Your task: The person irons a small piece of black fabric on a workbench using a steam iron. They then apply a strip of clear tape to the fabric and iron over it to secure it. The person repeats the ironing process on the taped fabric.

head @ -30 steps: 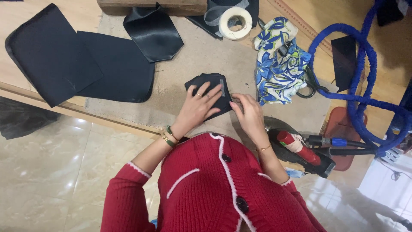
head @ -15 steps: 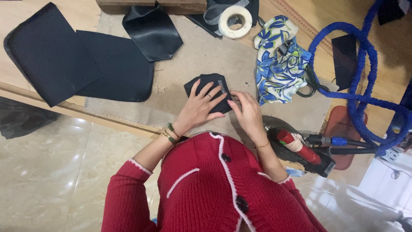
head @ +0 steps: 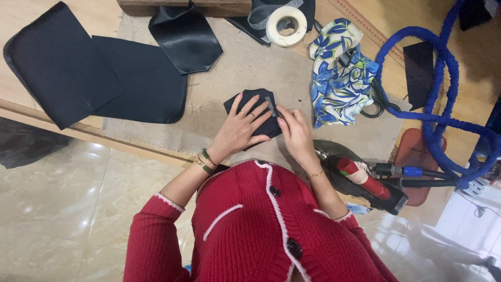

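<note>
A small black fabric piece (head: 235, 102) lies on the tan felt pad (head: 245, 62) of the worktable. My left hand (head: 240, 128) rests flat on it with the fingers spread, pressing it down. My right hand (head: 295, 130) pinches the piece's right edge, where a thin grey strip (head: 271, 106) shows between the two hands. Red knitted sleeves cover both arms, and bracelets sit on the wrists.
Large black fabric panels (head: 94, 73) and a shiny black piece (head: 185, 36) lie at the left and back. A tape roll (head: 286, 25), a blue floral cloth (head: 339, 73), an iron with a red handle (head: 365, 180) and a blue hose (head: 443, 89) are at the right. Below is tiled floor (head: 78, 209).
My left hand's fingers have spread wider over the small black piece. My right hand has shifted slightly along its right edge. The camera has drifted a little.
</note>
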